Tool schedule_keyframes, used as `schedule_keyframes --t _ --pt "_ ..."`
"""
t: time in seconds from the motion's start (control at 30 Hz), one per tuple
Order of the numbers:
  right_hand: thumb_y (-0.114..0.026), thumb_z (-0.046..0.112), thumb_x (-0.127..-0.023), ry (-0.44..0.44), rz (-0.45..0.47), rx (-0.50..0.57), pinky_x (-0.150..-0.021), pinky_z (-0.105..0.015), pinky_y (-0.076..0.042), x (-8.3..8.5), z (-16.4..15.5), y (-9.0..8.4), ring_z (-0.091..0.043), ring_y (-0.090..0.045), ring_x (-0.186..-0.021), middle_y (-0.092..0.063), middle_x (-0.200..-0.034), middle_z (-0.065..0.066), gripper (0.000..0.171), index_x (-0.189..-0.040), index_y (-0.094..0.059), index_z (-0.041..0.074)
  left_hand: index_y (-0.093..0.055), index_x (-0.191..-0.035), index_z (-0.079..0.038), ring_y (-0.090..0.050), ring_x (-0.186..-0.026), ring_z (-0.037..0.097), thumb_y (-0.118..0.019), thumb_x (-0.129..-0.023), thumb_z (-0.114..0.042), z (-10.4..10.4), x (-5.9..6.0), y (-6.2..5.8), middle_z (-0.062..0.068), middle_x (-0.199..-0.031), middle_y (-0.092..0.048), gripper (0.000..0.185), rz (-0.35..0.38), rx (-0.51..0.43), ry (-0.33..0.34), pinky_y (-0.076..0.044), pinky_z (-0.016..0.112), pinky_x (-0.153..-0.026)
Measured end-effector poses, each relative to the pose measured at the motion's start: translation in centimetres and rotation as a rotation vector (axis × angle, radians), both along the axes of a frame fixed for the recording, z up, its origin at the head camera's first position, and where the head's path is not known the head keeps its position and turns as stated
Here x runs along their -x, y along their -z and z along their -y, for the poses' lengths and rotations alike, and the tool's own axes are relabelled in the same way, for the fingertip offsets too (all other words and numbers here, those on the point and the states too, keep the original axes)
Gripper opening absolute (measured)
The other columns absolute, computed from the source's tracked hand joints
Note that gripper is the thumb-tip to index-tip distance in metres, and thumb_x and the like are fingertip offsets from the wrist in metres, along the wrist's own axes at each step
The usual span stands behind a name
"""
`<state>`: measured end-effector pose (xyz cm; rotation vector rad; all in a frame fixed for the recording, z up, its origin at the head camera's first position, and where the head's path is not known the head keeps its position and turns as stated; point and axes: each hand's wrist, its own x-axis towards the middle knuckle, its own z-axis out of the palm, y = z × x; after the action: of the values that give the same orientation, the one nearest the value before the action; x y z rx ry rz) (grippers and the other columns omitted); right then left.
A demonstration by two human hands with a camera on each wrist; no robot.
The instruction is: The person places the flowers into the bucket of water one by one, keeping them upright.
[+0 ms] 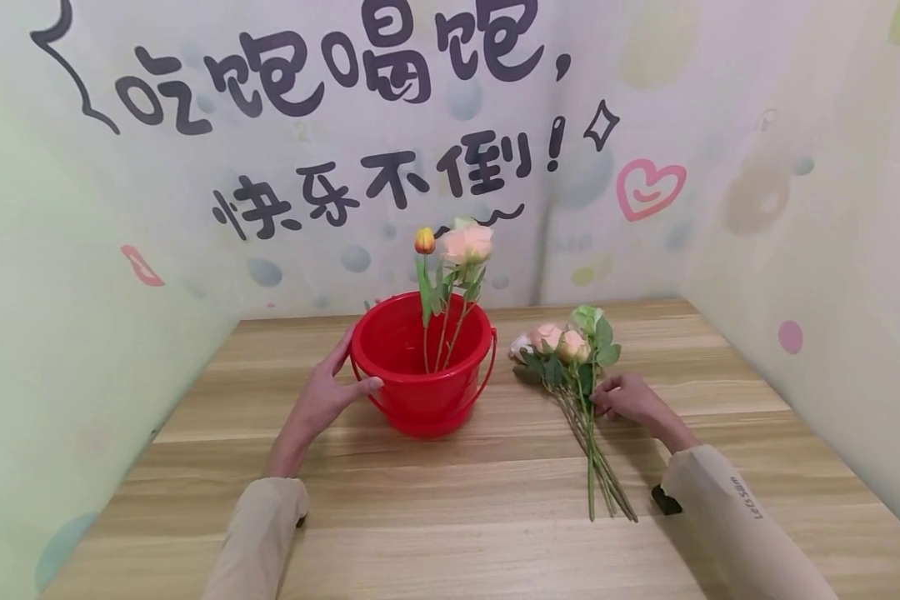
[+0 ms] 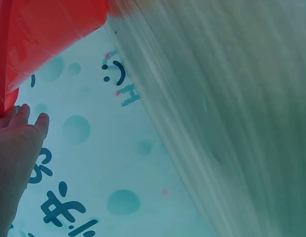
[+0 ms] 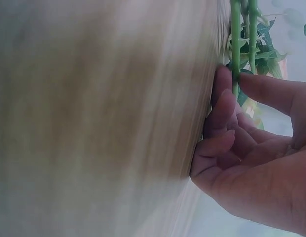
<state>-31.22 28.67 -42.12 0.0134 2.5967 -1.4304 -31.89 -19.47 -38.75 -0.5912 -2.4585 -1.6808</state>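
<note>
A red bucket (image 1: 420, 400) stands on the table, its handle hanging down. In it are an orange-yellow tulip (image 1: 425, 241) and a pale pink rose (image 1: 467, 244), both upright on long stems. Against the bucket's left side rests my left hand (image 1: 324, 400), thumb and fingers spread; the left wrist view shows its straight fingers (image 2: 22, 116) touching the red wall. Right of the bucket lies a bunch of artificial flowers (image 1: 562, 346) in pink, white and pale green. My right hand (image 1: 630, 400) pinches a green flower stem (image 3: 235, 44) between thumb and forefinger, its knuckles low against the tabletop.
The wood-grain table (image 1: 450, 533) reaches back to a printed wall cloth (image 1: 330, 167) with dark lettering. Light-coloured side walls close in the left and right of the table.
</note>
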Motion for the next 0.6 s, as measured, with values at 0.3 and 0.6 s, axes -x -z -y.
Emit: schedule_keyframes --t 0.3,0.6 --pt "-0.053 -0.002 -0.100 0.031 -0.019 0.028 -0.062 -0.022 -0.052 -0.05 -0.18 0.19 -0.011 -0.060 -0.071 -0.068 -0.087 -0.010 0.016 -0.100 -0.063 -0.014 -0.024 -0.166 -0.028 -0.024 -0.153 0.032 -0.082 -0.089 -0.035 -0.05 -0.13 -0.07 0.003 -0.167 -0.030 0.096 0.009 0.012 -0.010 -0.043 0.061 -0.108" --pt "-0.055 -0.002 -0.097 0.071 -0.039 0.070 -0.063 -0.023 -0.051 -0.10 -0.65 0.31 -0.013 -0.057 -0.075 -0.064 -0.089 -0.009 0.012 -0.100 -0.062 -0.012 -0.025 -0.166 -0.029 -0.025 -0.152 0.031 -0.082 -0.089 -0.034 -0.01 -0.04 0.08 0.003 -0.167 -0.031 0.095 0.000 0.005 -0.017 -0.045 0.061 -0.107"
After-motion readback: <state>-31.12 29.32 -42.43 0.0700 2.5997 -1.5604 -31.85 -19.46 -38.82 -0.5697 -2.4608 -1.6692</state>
